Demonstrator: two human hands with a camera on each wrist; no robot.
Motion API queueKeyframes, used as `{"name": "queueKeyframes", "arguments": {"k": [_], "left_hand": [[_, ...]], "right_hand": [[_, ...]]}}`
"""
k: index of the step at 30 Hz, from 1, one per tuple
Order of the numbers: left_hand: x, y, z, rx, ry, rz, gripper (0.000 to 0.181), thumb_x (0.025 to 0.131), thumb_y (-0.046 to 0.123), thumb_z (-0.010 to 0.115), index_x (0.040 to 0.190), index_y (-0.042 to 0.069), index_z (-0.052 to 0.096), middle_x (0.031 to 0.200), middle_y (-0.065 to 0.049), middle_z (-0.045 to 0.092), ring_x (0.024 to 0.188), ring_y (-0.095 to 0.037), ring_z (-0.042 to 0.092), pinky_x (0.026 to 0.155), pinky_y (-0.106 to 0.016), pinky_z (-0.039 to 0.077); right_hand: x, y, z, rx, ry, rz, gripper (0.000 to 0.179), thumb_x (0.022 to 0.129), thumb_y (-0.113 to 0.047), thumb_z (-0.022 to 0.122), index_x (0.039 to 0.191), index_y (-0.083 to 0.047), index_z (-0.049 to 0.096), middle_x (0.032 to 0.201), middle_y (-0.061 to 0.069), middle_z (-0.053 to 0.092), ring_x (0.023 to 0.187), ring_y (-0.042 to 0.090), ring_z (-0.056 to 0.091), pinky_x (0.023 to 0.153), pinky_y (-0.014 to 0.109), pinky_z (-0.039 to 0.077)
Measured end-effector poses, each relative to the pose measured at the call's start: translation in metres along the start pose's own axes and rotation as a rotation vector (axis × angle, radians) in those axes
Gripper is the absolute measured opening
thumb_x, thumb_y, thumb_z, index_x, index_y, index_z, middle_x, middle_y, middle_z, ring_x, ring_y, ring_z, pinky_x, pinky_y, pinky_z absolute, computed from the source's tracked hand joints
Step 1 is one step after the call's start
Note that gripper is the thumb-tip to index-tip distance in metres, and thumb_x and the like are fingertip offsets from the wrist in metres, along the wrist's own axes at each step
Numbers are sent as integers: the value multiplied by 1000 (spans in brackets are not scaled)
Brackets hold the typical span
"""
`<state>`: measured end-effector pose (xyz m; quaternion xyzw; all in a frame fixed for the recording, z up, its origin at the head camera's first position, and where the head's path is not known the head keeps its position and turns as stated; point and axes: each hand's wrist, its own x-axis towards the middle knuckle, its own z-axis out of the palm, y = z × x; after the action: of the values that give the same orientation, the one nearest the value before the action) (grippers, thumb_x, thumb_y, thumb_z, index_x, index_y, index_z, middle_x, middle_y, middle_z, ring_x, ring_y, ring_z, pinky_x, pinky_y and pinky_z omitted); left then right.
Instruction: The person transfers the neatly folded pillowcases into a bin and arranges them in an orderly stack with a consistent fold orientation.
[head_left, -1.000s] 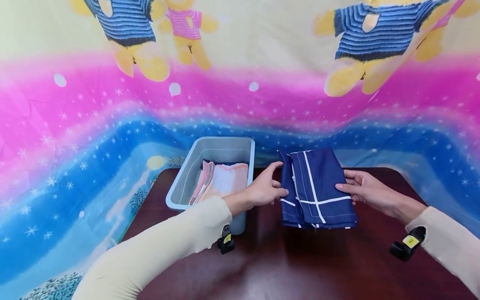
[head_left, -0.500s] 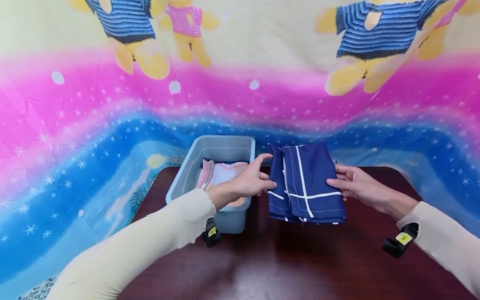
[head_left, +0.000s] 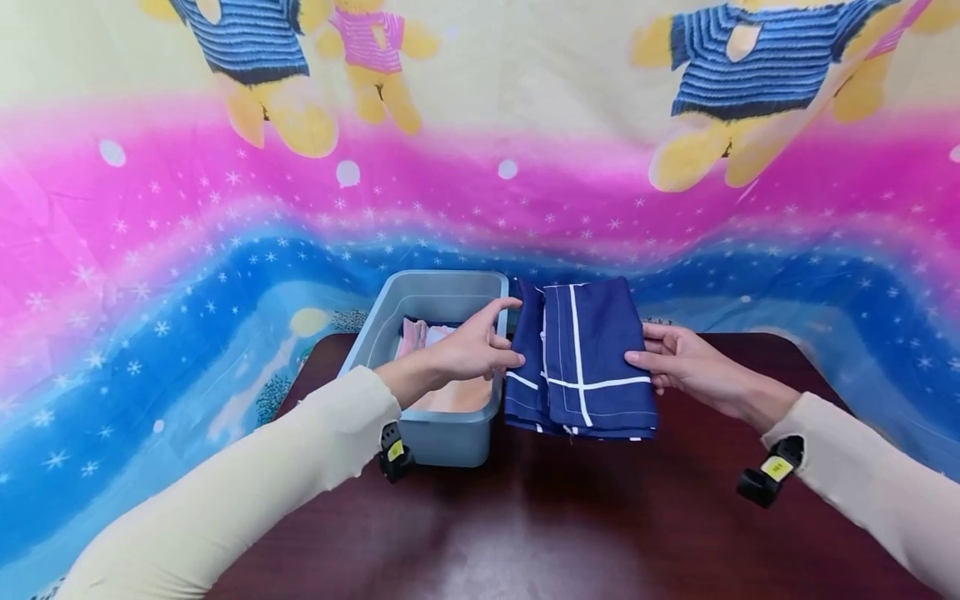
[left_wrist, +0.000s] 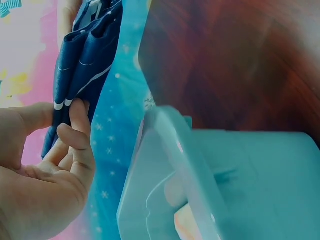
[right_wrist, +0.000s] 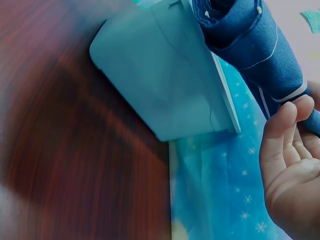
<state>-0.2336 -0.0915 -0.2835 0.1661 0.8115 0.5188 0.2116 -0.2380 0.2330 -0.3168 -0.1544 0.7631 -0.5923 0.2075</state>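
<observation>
A folded navy cloth with white lines is held up above the table, just right of a grey-blue plastic bin. My left hand pinches its left edge between thumb and fingers, reaching across the bin's right rim. At the opposite edge my right hand grips the cloth, thumb on the near face. The left wrist view shows the left hand on the cloth's folded layers. In the right wrist view, the right hand holds the rolled-looking end of the cloth.
Inside the bin lie folded pink and white cloths and a peach one, partly hidden by the left arm. The dark red-brown table ends at a printed curtain behind. Black cameras hang from both wrists.
Both hands have carried the folded navy cloth leftward and slightly away from me, from over the table's middle to beside the bin's right rim. The bin has stayed in place.
</observation>
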Motion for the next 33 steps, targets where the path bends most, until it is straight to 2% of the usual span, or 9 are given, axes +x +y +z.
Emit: {"name": "queueKeyframes", "arguments": {"k": [3, 5, 8, 11, 14, 17, 22, 28, 33], "left_hand": [[-2, 0, -6, 16, 2, 1, 77, 98, 7, 63, 159, 25, 20, 60, 5, 28, 68, -18, 49, 59, -28, 38], [-4, -1, -10, 32, 7, -8, 78, 98, 8, 64, 159, 25, 19, 60, 5, 34, 73, -18, 56, 58, -27, 40], [-6, -2, -16, 45, 23, -27, 80, 97, 10, 65, 160, 24, 18, 64, 4, 51, 77, -17, 63, 59, -27, 42], [-9, -3, -22, 43, 38, -49, 80, 97, 11, 65, 160, 23, 17, 77, -1, 68, 76, -17, 63, 60, -27, 44], [-10, -4, -28, 41, 45, -73, 79, 98, 11, 65, 161, 21, 18, 95, -8, 75, 75, -15, 63, 61, -27, 44], [-11, -5, -34, 53, 48, -93, 76, 99, 11, 64, 161, 15, 20, 105, -13, 77, 74, -13, 65, 63, -26, 44], [-14, -9, -43, 84, 31, -106, 74, 99, 13, 63, 160, 8, 22, 109, -14, 77, 76, -11, 67, 66, -26, 46], [-20, -9, -53, 84, 9, -96, 73, 99, 12, 63, 159, 8, 22, 122, -18, 73, 81, -12, 68, 68, -27, 46], [-28, -13, -59, 81, -3, -90, 70, 99, 12, 62, 158, 9, 24, 121, -17, 74, 82, -13, 66, 66, -28, 44]], "right_hand": [[4, -2, 4, 4, -2, -16, 61, 104, -18, 56, 155, 1, 29, 111, -7, 76, 76, 7, 64, 64, 24, 52], [6, -4, 7, 8, -4, -26, 60, 104, -18, 56, 154, 2, 30, 111, -7, 76, 77, 7, 65, 64, 24, 52], [9, -6, 12, 16, -10, -37, 60, 104, -18, 57, 154, 2, 31, 111, -6, 76, 80, 8, 67, 64, 23, 53], [12, -8, 16, 26, -11, -41, 61, 103, -17, 58, 155, 1, 31, 111, -7, 76, 81, 8, 68, 64, 23, 52], [16, -10, 19, 30, -4, -44, 65, 102, -16, 60, 156, 0, 28, 112, -8, 75, 82, 9, 68, 64, 22, 51], [20, -12, 22, 43, -5, -44, 67, 102, -15, 61, 157, 0, 27, 112, -9, 74, 83, 9, 67, 64, 22, 50], [27, -12, 28, 51, -8, -35, 66, 101, -15, 62, 157, -2, 30, 114, -5, 72, 79, 10, 65, 63, 22, 49], [35, -14, 35, 27, 21, -23, 68, 99, -18, 66, 156, -5, 32, 115, -3, 72, 73, 10, 61, 63, 23, 50], [41, -12, 43, 60, 6, -29, 64, 100, -15, 64, 155, -4, 34, 104, -6, 75, 66, 9, 56, 61, 22, 49]]}}
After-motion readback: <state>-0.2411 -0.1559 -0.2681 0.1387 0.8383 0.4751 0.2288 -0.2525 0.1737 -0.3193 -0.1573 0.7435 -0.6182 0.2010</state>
